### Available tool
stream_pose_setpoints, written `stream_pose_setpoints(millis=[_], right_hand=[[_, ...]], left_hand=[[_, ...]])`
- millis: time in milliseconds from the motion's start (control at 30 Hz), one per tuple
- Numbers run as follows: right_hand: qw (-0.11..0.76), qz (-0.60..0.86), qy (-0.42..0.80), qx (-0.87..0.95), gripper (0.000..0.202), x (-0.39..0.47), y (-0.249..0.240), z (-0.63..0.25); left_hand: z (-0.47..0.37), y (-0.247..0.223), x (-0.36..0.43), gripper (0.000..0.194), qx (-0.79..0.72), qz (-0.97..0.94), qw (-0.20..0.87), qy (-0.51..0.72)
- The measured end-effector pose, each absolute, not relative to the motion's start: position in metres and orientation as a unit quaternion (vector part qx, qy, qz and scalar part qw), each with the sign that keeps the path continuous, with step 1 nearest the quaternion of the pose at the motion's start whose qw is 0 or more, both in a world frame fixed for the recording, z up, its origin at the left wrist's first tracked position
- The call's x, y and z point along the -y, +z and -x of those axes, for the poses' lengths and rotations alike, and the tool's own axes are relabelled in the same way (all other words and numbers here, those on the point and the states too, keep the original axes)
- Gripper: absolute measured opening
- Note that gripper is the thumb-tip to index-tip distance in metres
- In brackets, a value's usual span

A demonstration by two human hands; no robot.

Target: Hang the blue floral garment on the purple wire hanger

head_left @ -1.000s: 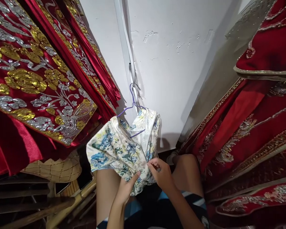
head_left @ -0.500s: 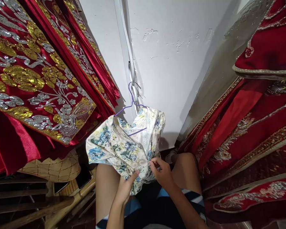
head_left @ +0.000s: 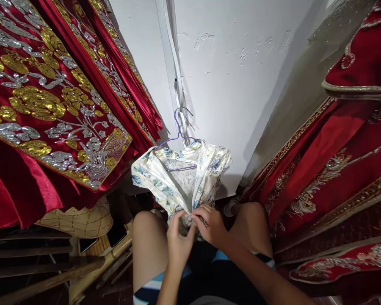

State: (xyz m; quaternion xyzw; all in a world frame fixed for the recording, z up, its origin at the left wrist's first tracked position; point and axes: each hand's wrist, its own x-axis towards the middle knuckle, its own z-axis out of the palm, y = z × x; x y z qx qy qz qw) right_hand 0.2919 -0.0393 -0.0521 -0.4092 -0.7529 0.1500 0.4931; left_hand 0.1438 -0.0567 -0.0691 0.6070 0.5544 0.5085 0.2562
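A floral blouse (head_left: 165, 186), cream with blue and yellow flowers, hangs on a purple hanger (head_left: 178, 127) in front of my knees. Its two front edges spread apart at the neck and meet lower down, where both hands are. My left hand (head_left: 180, 233) is at the left front edge, thumb and fingers bent around the cloth. My right hand (head_left: 208, 222) pinches the right front edge close beside it. The fingertips of the two hands almost touch. Whatever small fastening may lie between them is hidden.
The hanger hooks onto a white metal strip (head_left: 169, 55) along the white wall (head_left: 228, 84). Red embroidered garments (head_left: 51, 97) hang close on the left, and more red garments (head_left: 324, 169) on the right. A wooden chair (head_left: 92, 262) stands at lower left.
My left hand has come up to the blouse's front, beside my right hand. The blouse's left side has swung right and its front edges now meet at my fingers.
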Motion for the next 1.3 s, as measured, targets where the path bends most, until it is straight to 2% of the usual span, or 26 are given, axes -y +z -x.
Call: stream_pose_setpoints(millis=[67, 167, 300, 400, 467, 567, 633, 700, 733, 833, 967, 1100, 1200, 1300], right_hand=[[0.485, 0.394, 0.119, 0.772, 0.018, 0.033, -0.044, -0.293], [0.517, 0.354, 0.043, 0.779, 0.02, 0.005, -0.013, -0.301], [0.565, 0.362, -0.046, 0.74, 0.022, -0.053, 0.052, -0.312], [0.586, 0.367, -0.054, 0.72, 0.014, -0.079, 0.084, -0.313], [0.579, 0.362, -0.046, 0.73, 0.012, -0.082, 0.089, -0.31], [0.566, 0.35, -0.033, 0.746, 0.013, -0.076, 0.08, -0.306], [0.567, 0.35, -0.025, 0.745, 0.014, -0.072, 0.073, -0.305], [0.567, 0.355, -0.018, 0.743, 0.015, -0.071, 0.07, -0.305], [0.565, 0.355, -0.017, 0.744, 0.015, -0.071, 0.069, -0.305], [0.557, 0.348, -0.022, 0.754, 0.017, -0.073, 0.067, -0.306], [0.551, 0.342, -0.058, 0.759, 0.022, -0.078, 0.055, -0.306], [0.519, 0.337, -0.062, 0.783, 0.025, -0.09, 0.029, -0.304], [0.454, 0.307, -0.003, 0.837, 0.026, -0.092, -0.002, -0.303], [0.416, 0.31, 0.122, 0.846, 0.025, -0.074, -0.029, -0.302]], left_hand=[[-0.155, -0.073, 0.056, 0.005, -0.526, -0.63, 0.279, 0.499], [-0.164, -0.076, 0.05, 0.015, -0.499, -0.643, 0.261, 0.519], [-0.164, -0.085, 0.043, 0.015, -0.502, -0.678, 0.279, 0.459], [-0.159, -0.093, 0.037, 0.017, -0.517, -0.692, 0.277, 0.42], [-0.152, -0.088, 0.031, 0.017, -0.519, -0.699, 0.274, 0.409], [-0.142, -0.055, 0.017, 0.005, -0.489, -0.698, 0.272, 0.447], [-0.137, -0.016, 0.002, 0.031, -0.452, -0.694, 0.239, 0.506], [-0.135, 0.027, -0.017, 0.039, -0.421, -0.693, 0.168, 0.561], [-0.135, 0.047, -0.027, 0.038, -0.414, -0.704, 0.135, 0.561], [-0.139, 0.09, -0.054, 0.017, -0.399, -0.76, 0.063, 0.509], [-0.151, 0.103, -0.068, 0.02, -0.408, -0.764, 0.017, 0.499], [-0.161, 0.099, -0.071, 0.021, -0.422, -0.712, 0.075, 0.557], [-0.152, 0.103, -0.077, 0.021, -0.418, -0.637, 0.101, 0.64], [-0.117, 0.105, -0.088, 0.019, -0.419, -0.539, 0.083, 0.726]])
